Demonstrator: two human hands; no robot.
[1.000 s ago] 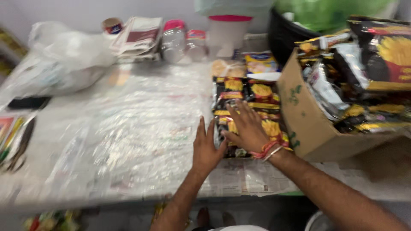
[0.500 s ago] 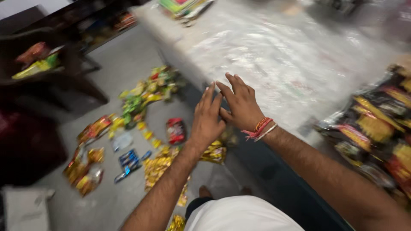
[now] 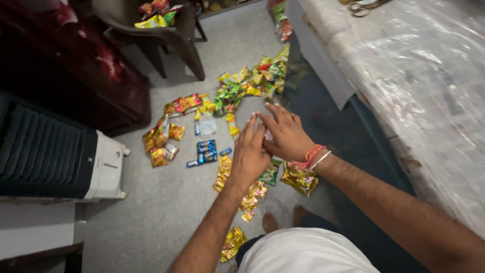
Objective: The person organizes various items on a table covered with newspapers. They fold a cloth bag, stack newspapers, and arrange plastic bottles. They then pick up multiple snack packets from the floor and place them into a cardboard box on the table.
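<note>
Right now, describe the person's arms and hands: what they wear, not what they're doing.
Both arms are bare to past the elbow, no sleeves in view and no gloves. The left hand and its wrist carry nothing. The right hand has a bundle of thread bands around the wrist: red, orange and a pale strand, with loose ends hanging. Whether there are rings cannot be told.

I see gold, yellow, green and red snack packets [image 3: 237, 91] strewn over the grey floor [image 3: 166, 212], with one blue packet [image 3: 206, 150] among them. My right wrist wears a red-and-orange thread band [image 3: 312, 155]. The chair [image 3: 151, 30] is dark brown, the air cooler [image 3: 55, 156] black and white.
</note>
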